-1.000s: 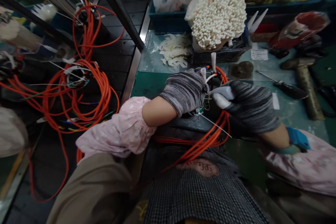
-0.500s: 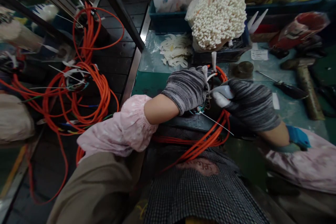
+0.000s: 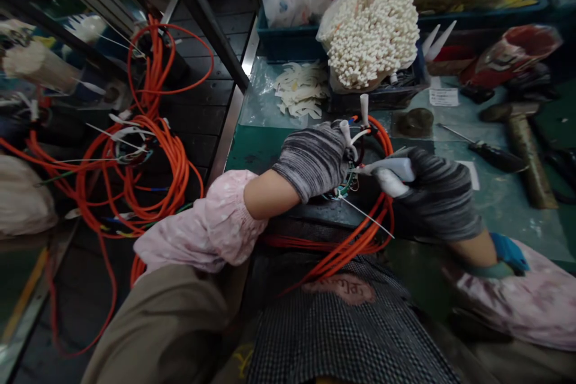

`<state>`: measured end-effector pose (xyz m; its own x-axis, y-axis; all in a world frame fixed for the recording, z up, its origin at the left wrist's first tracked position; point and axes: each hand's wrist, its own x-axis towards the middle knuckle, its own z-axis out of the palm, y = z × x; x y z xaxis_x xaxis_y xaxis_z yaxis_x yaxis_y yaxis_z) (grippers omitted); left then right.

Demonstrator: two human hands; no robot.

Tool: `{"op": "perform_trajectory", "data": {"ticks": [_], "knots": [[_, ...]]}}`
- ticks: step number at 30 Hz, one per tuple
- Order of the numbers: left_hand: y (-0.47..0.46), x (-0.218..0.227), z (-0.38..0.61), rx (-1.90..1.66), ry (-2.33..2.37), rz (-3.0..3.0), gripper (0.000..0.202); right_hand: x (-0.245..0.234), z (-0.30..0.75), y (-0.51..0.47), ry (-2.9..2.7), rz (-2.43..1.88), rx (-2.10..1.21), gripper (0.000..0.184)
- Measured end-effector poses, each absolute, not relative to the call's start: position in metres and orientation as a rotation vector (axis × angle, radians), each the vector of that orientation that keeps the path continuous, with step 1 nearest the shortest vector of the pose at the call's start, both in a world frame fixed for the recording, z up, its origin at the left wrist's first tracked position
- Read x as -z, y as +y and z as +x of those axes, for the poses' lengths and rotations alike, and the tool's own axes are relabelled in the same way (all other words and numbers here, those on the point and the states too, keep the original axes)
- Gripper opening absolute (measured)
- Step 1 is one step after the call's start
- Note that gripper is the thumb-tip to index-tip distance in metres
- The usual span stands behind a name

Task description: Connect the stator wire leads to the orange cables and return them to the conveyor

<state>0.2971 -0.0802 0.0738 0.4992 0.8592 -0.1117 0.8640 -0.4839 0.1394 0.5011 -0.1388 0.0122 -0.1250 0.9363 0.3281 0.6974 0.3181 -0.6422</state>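
Over the last second little has shifted. Our right hand (image 3: 434,192) has slid a touch toward the table's right edge and nearer to us, taking the pale-handled tool (image 3: 389,166) with it. The tool's tip still meets the fingertips of our left hand (image 3: 315,159). The left hand has barely moved.

The left grip is closed over the top of the orange cable coil (image 3: 375,225), pinching it where thin white and green leads come out. The right grip is wrapped fully around the tool. A thin white cable tie (image 3: 366,219) sticks out below the left hand and slants across the coil toward us, much as it did before.

The coil lies at the near edge of the table (image 3: 252,147), close to its left edge, partly draped toward our lap. We judge the work is in the middle of a fine step at that one spot, not a move to a new one.

A bundle of white sticks (image 3: 373,36) stands at the far edge. A screwdriver (image 3: 488,154) and a hammer (image 3: 524,138) lie untouched toward the right edge. More orange cables (image 3: 148,150) hang off to the left of the table.
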Motion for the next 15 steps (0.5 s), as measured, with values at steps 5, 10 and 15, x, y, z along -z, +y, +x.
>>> {"op": "perform_trajectory", "data": {"ticks": [5, 10, 15], "knots": [[-0.098, -0.051, 0.266, -0.364, 1.378, 2.573, 0.037, -0.003, 0.496, -0.161, -1.621, -1.354, -0.893, 0.007], [-0.127, -0.025, 0.230, -0.804, 1.259, 2.586, 0.044, 0.007, 0.470, -0.185, -1.559, -1.250, -0.985, 0.009], [-0.150, -0.010, 0.217, -0.856, 1.318, 2.555, 0.056, 0.015, 0.447, -0.194, -1.594, -1.230, -0.985, 0.012]]}}
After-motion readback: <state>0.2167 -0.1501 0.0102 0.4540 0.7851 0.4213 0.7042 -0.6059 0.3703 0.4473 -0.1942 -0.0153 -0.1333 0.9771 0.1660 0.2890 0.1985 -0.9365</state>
